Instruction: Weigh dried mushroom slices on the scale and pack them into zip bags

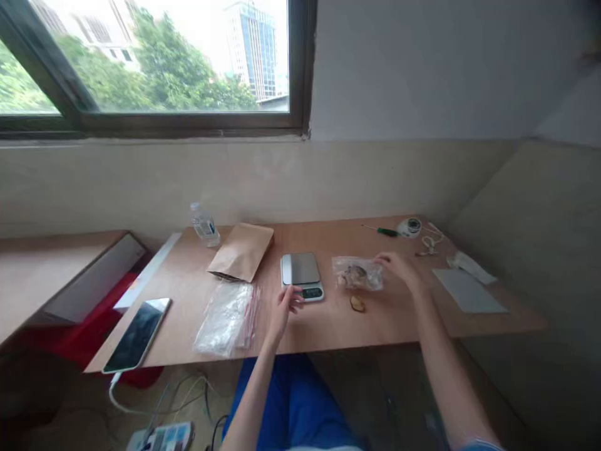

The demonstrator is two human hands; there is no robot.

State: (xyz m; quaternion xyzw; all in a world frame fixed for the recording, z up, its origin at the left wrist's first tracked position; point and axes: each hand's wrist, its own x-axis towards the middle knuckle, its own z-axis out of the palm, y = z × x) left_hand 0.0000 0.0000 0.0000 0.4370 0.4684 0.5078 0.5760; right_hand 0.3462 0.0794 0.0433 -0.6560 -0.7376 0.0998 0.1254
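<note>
Your right hand pinches its grip on one crinkly clear plastic bag of lumpy brown pieces, centre-right; your left hand, loosely open, empty, overlaps one flat white scale, centre.

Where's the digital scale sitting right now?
In the head view, the digital scale sits mid-table, between the brown paper pouch on its left and the filled clear bag on its right, with the left hand at its front left corner.

blue trousers | blue sleeve edge | bare forearms | bare fingers
</note>
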